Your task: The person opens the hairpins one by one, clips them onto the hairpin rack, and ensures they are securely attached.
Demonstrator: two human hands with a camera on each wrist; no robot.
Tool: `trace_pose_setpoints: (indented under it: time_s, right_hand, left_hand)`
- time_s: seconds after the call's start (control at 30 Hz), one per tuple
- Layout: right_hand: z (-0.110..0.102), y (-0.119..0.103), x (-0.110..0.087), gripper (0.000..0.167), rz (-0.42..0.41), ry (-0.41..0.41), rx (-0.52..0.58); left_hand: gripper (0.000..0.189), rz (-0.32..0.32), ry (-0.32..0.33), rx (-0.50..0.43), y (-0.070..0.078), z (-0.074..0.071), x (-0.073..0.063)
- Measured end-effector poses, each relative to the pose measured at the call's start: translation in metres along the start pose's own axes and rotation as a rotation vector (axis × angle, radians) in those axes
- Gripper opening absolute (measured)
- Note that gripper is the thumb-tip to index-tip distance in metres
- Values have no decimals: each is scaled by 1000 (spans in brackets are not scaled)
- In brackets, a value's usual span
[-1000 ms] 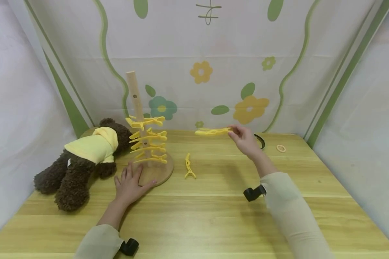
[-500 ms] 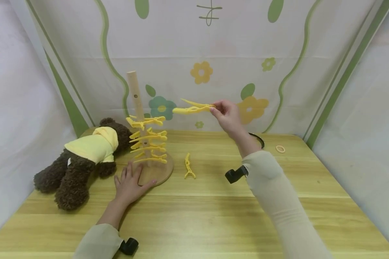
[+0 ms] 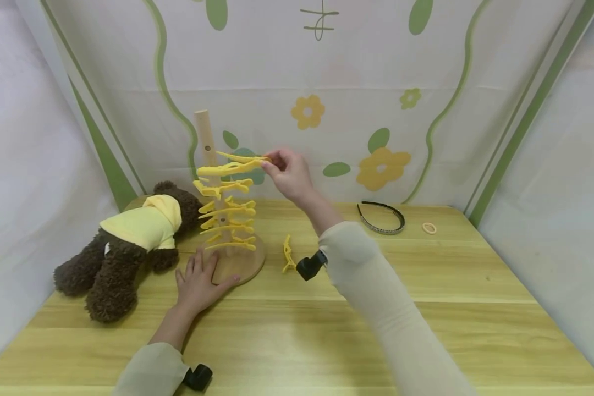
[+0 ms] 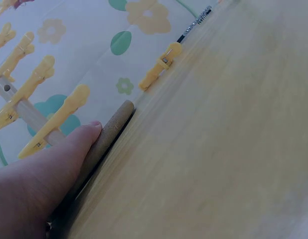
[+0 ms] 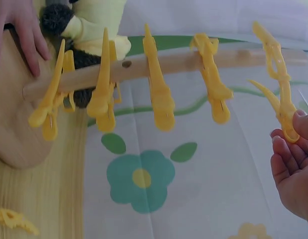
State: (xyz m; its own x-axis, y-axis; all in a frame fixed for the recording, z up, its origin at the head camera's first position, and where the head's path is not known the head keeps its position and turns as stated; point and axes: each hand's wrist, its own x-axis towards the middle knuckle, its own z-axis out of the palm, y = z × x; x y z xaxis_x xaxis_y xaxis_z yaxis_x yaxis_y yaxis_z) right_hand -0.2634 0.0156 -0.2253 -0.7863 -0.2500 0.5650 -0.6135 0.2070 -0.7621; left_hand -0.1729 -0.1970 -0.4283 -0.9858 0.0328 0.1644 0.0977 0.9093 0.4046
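My right hand (image 3: 291, 175) pinches the handle end of a yellow hair clip (image 3: 232, 166), whose two arms are spread apart. In both the head and right wrist views this clip overlaps the upper part of the wooden post (image 3: 204, 129). Below it, several more yellow hair clips (image 5: 161, 94) are clamped along the post, one above another. My left hand (image 3: 198, 285) rests with spread fingers on the post's round wooden base (image 3: 242, 267); the left wrist view has its thumb (image 4: 89, 134) against the base's edge. A loose yellow hair clip (image 3: 287, 252) lies on the table right of the base.
A brown teddy bear (image 3: 114, 275) in a yellow hooded top lies left of the stand. At the back right of the wooden table (image 3: 475, 330) are a sparkly black headband (image 3: 383, 230) and a small pale ring (image 3: 429, 227). A flower-printed curtain (image 3: 287, 66) stands behind.
My right hand has risen from above the table's right side and moved left to the post, carrying the clip, whose arms have spread. My left hand has stayed on the base.
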Motion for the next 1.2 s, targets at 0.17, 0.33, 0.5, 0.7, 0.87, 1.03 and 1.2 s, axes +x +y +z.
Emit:
trace_pose_setpoints:
  time_s: [0.17, 0.33, 0.5, 0.7, 0.87, 1.03, 1.2]
  right_hand:
    - [16, -6, 4, 13, 4, -43, -23]
    - [26, -8, 6, 13, 26, -60, -44]
    - [33, -8, 7, 14, 66, -64, -44]
    - [36, -10, 6, 17, 103, -73, -58]
    - [35, -7, 5, 22, 116, -86, -53]
    - [35, -6, 4, 26, 115, -92, -49]
    - [31, -7, 3, 36, 138, -115, -59]
  left_hand:
    - [89, 2, -1, 4, 0, 1, 1]
    - [90, -3, -8, 12, -1, 2, 2]
    - [90, -6, -5, 11, 0, 1, 2]
    - [90, -6, -9, 13, 0, 1, 2]
    - [90, -2, -5, 16, -1, 1, 2]
    - [90, -4, -9, 17, 0, 1, 2]
    - [91, -8, -9, 21, -1, 2, 2]
